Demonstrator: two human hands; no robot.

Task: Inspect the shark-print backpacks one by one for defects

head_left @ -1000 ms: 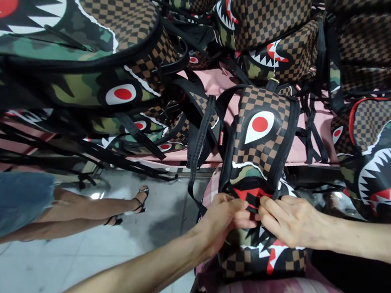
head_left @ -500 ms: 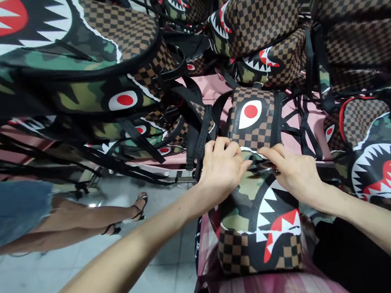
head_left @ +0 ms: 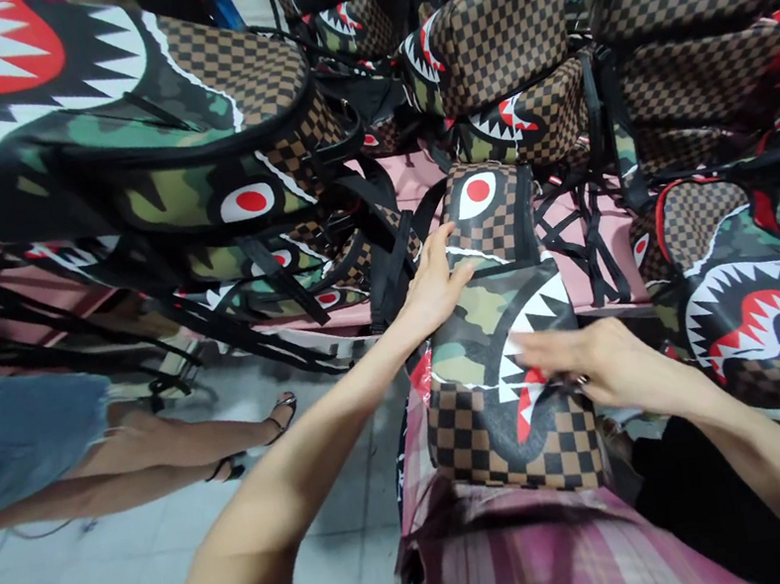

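A bag (head_left: 470, 318) with camouflage, brown-and-black checks and a printed shark mouth lies across my lap and the pink table edge. Its flap with a red-and-white eye is at the far end. My left hand (head_left: 434, 284) rests on the bag's left side near the white jagged line, fingers stretched out and holding nothing. Over the shark mouth on the right hovers or touches my right hand (head_left: 598, 361), its fingers smeared by motion. Something small and dark shows by its fingers; I cannot make out what.
Large shark-print backpacks (head_left: 185, 157) are piled on the left. More checkered bags (head_left: 504, 40) stand at the back and right, one shark-mouth bag (head_left: 747, 309) close to my right arm. Black straps (head_left: 593, 246) lie on the pink table (head_left: 558, 217). A person's legs (head_left: 182, 439) are at left.
Both hands have let go of the bag's seam at the middle. My right hand moved down toward the shark mouth; my left opened out on the left side. The flap now lies flatter.
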